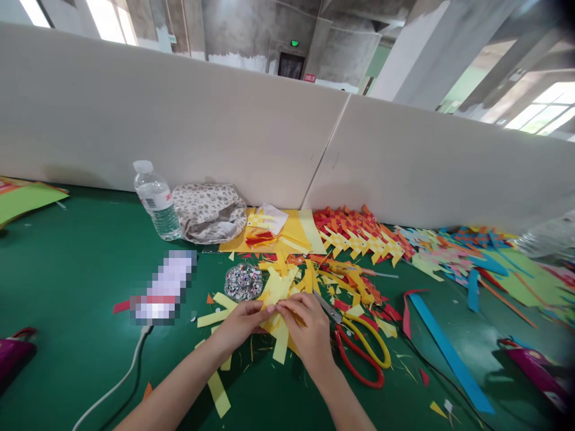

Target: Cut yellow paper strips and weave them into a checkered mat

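My left hand [245, 323] and my right hand [308, 326] meet over the green table, fingertips pinched together on yellow paper strips [281, 344]. Where exactly the strips pass between my fingers is partly hidden. Pale yellow strips [219, 395] lie loose around my left hand. Just beyond it is a clear round container of googly eyes [243, 281]. Beside my right hand rest scissors [366, 353] with one red and one yellow handle loop. A yellow hot glue gun [354, 278] lies behind them among paper scraps.
A water bottle [157, 200] and a patterned cloth bag [209, 212] stand against the white partition [224, 126]. Woven paper fish [362, 236] are piled at the back. To the left lies a blurred-out phone [168, 284] on a white cable. Blue strips [451, 353] lie at right.
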The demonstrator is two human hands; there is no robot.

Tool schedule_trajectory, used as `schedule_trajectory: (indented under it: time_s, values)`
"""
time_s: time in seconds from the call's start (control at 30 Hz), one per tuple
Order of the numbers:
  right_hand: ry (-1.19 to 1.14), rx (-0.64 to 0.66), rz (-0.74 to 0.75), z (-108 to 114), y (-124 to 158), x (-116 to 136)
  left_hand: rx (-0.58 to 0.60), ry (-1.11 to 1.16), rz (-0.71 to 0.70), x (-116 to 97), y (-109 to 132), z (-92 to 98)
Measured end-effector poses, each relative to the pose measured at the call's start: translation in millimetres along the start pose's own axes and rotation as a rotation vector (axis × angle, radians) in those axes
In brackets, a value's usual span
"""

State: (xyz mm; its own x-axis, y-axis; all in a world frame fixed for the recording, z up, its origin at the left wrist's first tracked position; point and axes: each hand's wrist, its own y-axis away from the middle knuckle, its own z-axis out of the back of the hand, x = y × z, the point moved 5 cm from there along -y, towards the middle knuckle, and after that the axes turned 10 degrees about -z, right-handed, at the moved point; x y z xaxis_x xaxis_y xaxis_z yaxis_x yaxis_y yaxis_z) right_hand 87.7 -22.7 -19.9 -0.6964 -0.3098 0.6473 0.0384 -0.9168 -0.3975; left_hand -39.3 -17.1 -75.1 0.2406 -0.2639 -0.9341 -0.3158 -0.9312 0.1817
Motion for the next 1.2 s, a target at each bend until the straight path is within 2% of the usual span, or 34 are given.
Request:
schedule_trajectory:
  time_s: [0.3, 0.5, 0.67, 0.93, 1.2]
  values:
    - [-0.137, 0.073, -0.049, 1, -1, 1, 0.002, -0.102, -0.13, -6, -2, 3.1]
    - [-0.312, 0.074, -0.246, 5, -3, -10, -0.12, 0.013, -0.069, -9, -2, 7.7]
    - [-0.427, 0.104, -0.359, 1, -3, -17, -0.124, 0.069, -0.04, -12, 0, 5.8]
    - [-0.434, 0.099, -0.422, 0, -2, -19, -0.106, 0.081, -0.033, -11, 0, 5.6]
    - [-0.446, 0.101, -0.396, 1, -2, -17, -0.118, 0.072, -0.021, -10, 0, 7.0]
